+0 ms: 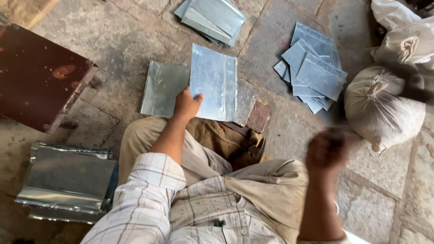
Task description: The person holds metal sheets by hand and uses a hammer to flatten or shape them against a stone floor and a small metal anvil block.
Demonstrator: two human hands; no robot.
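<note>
While the left hand (186, 105) pins a folded galvanized sheet (213, 82) at frame centre, the right hand (327, 149) hangs raised and blurred at lower right.

The left fingers are pressed flat along the sheet's lower edge, seemingly to steady it over another flat sheet (162, 88) and a brick (258, 116); whether the right fingers are closed on anything I cannot tell. Finished pieces lie fanned in a pile (312, 68) at upper right, more bent sheets (68, 180) at lower left. Tied cloth sacks (384, 106) sit at right, contents hidden.
</note>
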